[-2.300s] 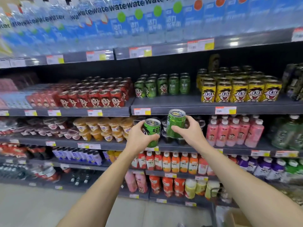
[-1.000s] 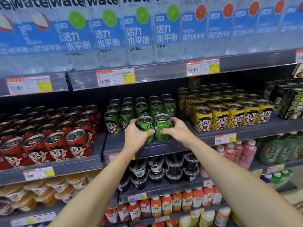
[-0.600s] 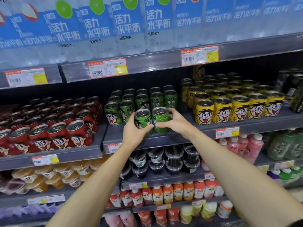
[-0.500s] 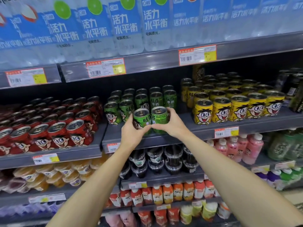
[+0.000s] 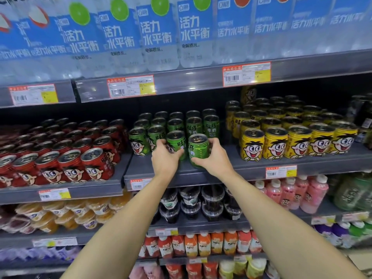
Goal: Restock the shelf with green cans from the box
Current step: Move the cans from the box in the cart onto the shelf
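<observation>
Two green cans stand side by side at the front of the grey shelf [image 5: 231, 170], ahead of several more green cans [image 5: 175, 123] in rows behind. My left hand [image 5: 165, 160] grips the left green can [image 5: 176, 142] from the front. My right hand [image 5: 215, 160] grips the right green can [image 5: 198, 149], fingers curled round its right side and base. Both held cans are upright and low over the shelf board; contact with the board cannot be told. The box is out of view.
Red cans [image 5: 66, 158] fill the shelf to the left and yellow cans [image 5: 291, 137] to the right. Water bottles [image 5: 157, 37] line the shelf above. Dark cups [image 5: 201, 204], pink bottles [image 5: 291, 194] and orange cups [image 5: 66, 214] sit on the shelf below.
Both hands moved up and forward from in front of the lower shelf to the green-can shelf, carrying the two cans in against the front row. The view has drawn closer.
</observation>
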